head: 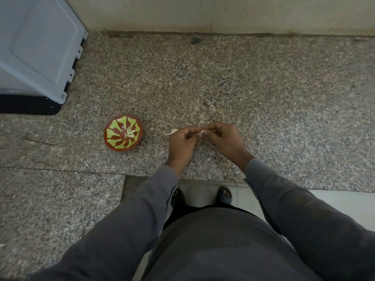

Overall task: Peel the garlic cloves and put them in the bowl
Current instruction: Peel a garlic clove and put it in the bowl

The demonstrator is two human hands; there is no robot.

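Note:
A small red bowl (113, 138) with a green pattern stands on the speckled granite counter (223, 82), left of my hands. A few pale peeled cloves (130, 133) lie in its middle. My left hand (181, 144) and my right hand (225, 141) meet fingertip to fingertip above the counter. Together they pinch a small pale garlic clove (203, 132), mostly hidden by the fingers. A loose white piece of garlic or skin (172, 131) lies on the counter just left of my left hand.
A grey-white appliance (36, 47) on a black base stands at the back left. A tiled wall (223, 13) runs along the back. The counter's front edge steps near my body, with floor tiles and my sandalled feet (224, 194) below.

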